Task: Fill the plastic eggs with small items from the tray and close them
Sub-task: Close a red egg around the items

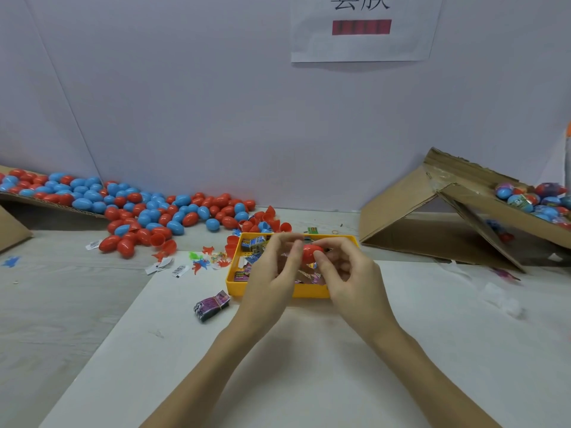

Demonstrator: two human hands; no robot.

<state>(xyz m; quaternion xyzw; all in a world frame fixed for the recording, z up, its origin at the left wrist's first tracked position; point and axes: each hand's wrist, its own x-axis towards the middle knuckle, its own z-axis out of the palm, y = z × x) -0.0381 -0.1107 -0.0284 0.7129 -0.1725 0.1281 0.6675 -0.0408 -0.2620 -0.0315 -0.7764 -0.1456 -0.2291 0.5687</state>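
A red plastic egg (311, 253) is held over the yellow tray (231, 284) between both hands. My right hand (349, 273) grips the egg with thumb and fingers curled round it. My left hand (275, 270) meets the egg's left end with its fingertips; whether it pinches the egg is hard to tell. The tray holds small printed packets (255, 244), partly hidden by my hands.
A big pile of red and blue eggs (148, 208) spreads from a cardboard flap at the left. Loose egg halves (268, 219) lie behind the tray. Small plastic toys (202, 261) and a bundled packet stack (212, 305) lie left of it. A cardboard box with wrapped eggs (531, 199) stands right.
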